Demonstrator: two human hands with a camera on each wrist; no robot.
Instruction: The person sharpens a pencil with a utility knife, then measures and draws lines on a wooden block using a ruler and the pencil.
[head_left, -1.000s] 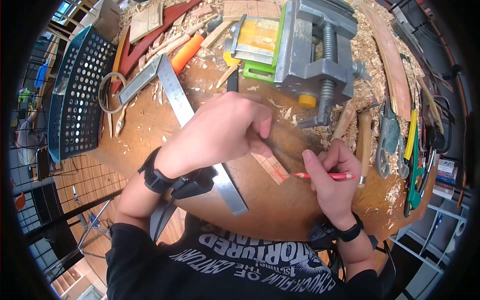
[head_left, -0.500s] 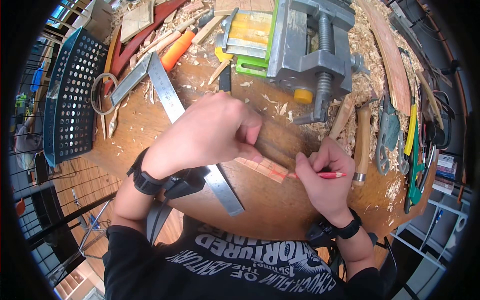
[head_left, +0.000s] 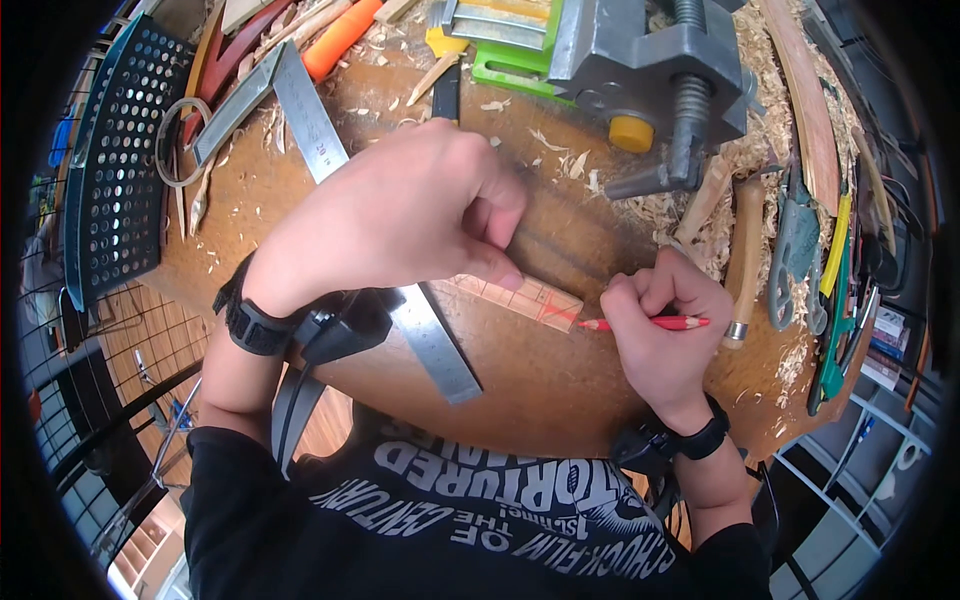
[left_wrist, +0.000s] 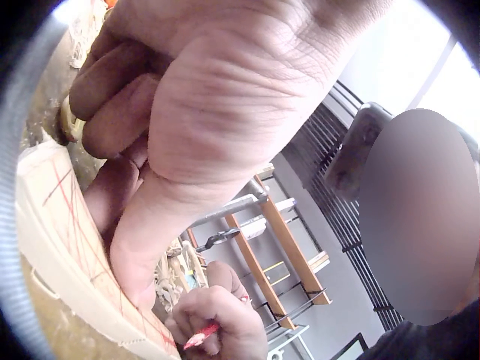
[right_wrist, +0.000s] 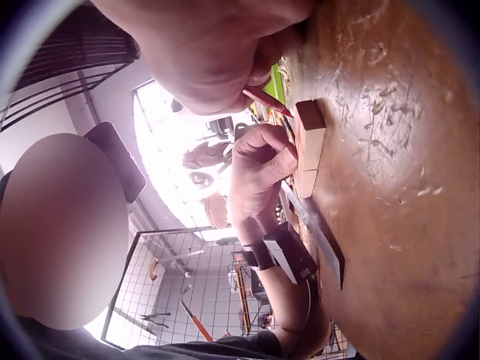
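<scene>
A small wooden block (head_left: 520,298) with red pencil lines lies on the workbench (head_left: 530,400). The left hand (head_left: 390,210) grips its left part with thumb and fingers; its far end is hidden under the hand. Red lines also cross the block (left_wrist: 82,247) in the left wrist view. The right hand (head_left: 668,335) pinches a red pencil (head_left: 680,323), its tip beside the block's right end. In the right wrist view the pencil (right_wrist: 264,101) points at the edge of the block's end (right_wrist: 311,124). A metal square (head_left: 435,345) passes beneath the left wrist.
A grey metal vise (head_left: 650,70) stands at the back, beside a green tool (head_left: 510,68). Wood shavings surround a wooden handle (head_left: 745,250) and several tools at the right. A perforated basket (head_left: 125,160) and a tape ring (head_left: 182,143) are at the left; an orange handle (head_left: 340,40) lies behind.
The block has turned to a flatter angle, and the left hand has shifted left with it. The pencil tip stays near the block's right end. The head view has shifted, with the vise higher in frame.
</scene>
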